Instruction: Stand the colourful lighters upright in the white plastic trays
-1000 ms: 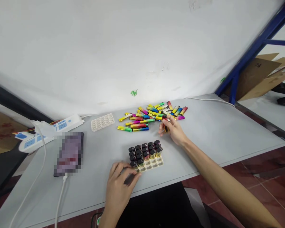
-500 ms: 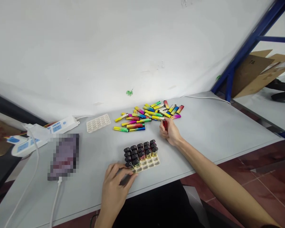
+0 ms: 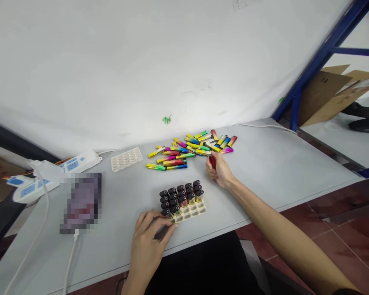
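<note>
My left hand (image 3: 149, 235) grips the near left corner of a cream tray (image 3: 199, 209), thumb at its front edge and other fingers along its left side. Several lighters (image 3: 183, 200) with black tops stand upright in the tray's oval holes, in rows toward the back and left; some front holes hold none. My right hand (image 3: 219, 169) is closed round a red lighter (image 3: 213, 161), mostly hidden by the fingers, right of the tray and further back. Just beyond that hand lies a loose pile of shiny two-coloured lighters (image 3: 175, 162).
A second cream tray (image 3: 126, 159) lies at the back left. Left of it are a white power strip (image 3: 80, 160) with cables and a blurred-out dark device (image 3: 83, 203) on a white cable. A wall closes the table's back; a blue metal frame (image 3: 297, 104) stands right.
Almost nothing has moved. Both hands keep their places, and the view has shifted very slightly.
</note>
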Demonstrator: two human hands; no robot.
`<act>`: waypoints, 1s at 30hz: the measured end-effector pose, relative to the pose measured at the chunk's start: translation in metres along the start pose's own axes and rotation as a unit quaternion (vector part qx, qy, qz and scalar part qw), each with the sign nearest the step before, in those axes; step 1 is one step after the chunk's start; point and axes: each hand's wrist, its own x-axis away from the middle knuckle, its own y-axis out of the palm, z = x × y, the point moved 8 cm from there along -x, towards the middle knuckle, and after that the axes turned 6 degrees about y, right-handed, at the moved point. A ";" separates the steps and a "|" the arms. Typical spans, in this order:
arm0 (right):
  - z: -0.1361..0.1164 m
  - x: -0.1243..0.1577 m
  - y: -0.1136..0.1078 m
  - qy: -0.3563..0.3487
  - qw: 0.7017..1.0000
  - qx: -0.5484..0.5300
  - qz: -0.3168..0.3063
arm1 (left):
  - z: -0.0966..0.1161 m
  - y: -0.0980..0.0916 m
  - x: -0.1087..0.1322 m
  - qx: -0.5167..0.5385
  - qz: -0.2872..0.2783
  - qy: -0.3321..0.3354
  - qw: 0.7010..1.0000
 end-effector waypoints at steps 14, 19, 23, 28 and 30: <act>-0.003 -0.003 0.001 -0.045 0.999 0.024 0.002 | 0.000 0.001 0.001 -0.003 -0.007 -0.001 1.000; -0.018 0.010 -0.001 -0.144 0.979 0.140 0.029 | 0.001 0.001 0.000 -0.001 0.000 0.005 1.000; -0.041 0.045 -0.002 -0.226 0.920 0.316 0.060 | 0.003 -0.001 -0.002 0.004 0.007 0.013 1.000; -0.071 0.102 -0.003 -0.265 0.892 0.352 0.098 | 0.004 -0.001 -0.002 0.004 0.010 0.023 1.000; -0.079 0.128 0.005 -0.300 0.881 0.351 0.105 | 0.004 -0.001 -0.002 0.006 0.010 0.022 1.000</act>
